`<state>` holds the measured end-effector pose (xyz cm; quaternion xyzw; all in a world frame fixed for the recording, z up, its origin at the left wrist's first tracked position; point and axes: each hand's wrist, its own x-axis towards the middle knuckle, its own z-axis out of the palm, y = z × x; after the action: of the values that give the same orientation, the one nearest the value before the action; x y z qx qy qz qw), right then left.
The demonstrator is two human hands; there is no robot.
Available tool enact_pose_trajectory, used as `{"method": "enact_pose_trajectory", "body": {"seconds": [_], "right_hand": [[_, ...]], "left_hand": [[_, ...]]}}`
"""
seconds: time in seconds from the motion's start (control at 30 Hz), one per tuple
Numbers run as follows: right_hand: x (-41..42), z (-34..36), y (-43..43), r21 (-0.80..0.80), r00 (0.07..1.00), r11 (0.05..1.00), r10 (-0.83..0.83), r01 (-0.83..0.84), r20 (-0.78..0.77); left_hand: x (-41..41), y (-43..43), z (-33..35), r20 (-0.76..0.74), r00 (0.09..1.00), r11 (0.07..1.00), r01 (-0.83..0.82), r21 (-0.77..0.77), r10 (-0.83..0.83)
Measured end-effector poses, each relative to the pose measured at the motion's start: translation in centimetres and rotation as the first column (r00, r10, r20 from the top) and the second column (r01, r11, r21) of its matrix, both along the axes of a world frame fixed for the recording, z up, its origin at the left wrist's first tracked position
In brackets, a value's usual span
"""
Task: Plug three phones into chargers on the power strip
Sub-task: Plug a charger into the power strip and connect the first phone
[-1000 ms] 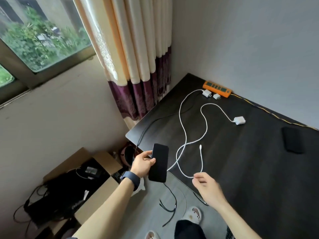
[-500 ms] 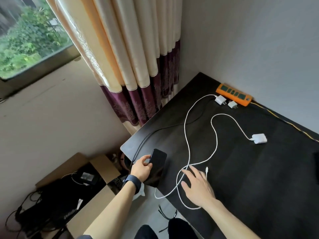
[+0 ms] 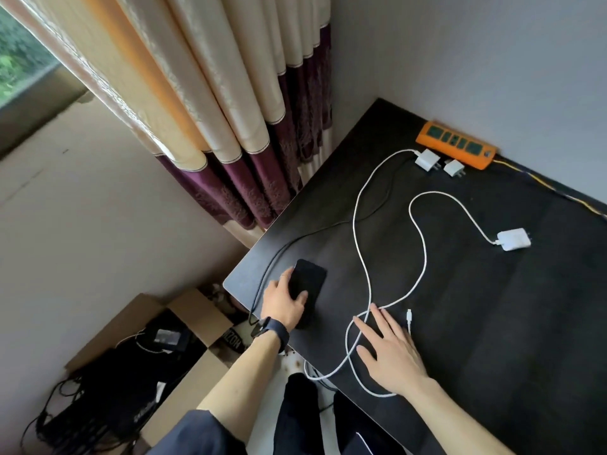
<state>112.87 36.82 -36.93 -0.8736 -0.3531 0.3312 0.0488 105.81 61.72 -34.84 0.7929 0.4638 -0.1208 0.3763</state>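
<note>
My left grip (image 3: 284, 300) curls round the black phone (image 3: 308, 280), on the bench (image 3: 492, 323) by its near-left corner. My right grip (image 3: 391, 353) lies palm-down, fingers spread, holding nothing, across the white cable (image 3: 423, 257) loop. The power strip (image 3: 456, 144) sits at the far edge against the wall (image 3: 492, 60), well apart from both.

One wide-angle camera, worn on the head, faces forward and steeply down over the table (image 3: 492, 323). The left hand (image 3: 284, 302), gripping the phone (image 3: 310, 279), and the right hand (image 3: 391, 353) lie nearest the lens; the power strip (image 3: 456, 144) lies far beyond the right hand.
</note>
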Motion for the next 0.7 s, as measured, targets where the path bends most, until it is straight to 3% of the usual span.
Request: {"method": "enact_pose_trajectory", "body": {"seconds": [0.1,0.27,0.7], "right_hand": [[-0.5,0.4,0.8,-0.023,0.999,0.998,-0.053,0.053,-0.011],[-0.8,0.9,1.9,-0.032,0.988,0.989,-0.146,0.145,-0.044],[-1.4,1.6,3.6,-0.082,0.947,0.950,-0.308,0.302,-0.086]], "left_hand": [[-0.3,-0.6,-0.1,-0.108,0.981,0.983,0.171,0.071,-0.162],[-0.8,-0.4,-0.9,-0.170,0.947,0.935,0.301,0.185,-0.272],[-1.3,1.8,-0.7,-0.144,0.911,0.904,0.406,0.136,-0.387]]}}
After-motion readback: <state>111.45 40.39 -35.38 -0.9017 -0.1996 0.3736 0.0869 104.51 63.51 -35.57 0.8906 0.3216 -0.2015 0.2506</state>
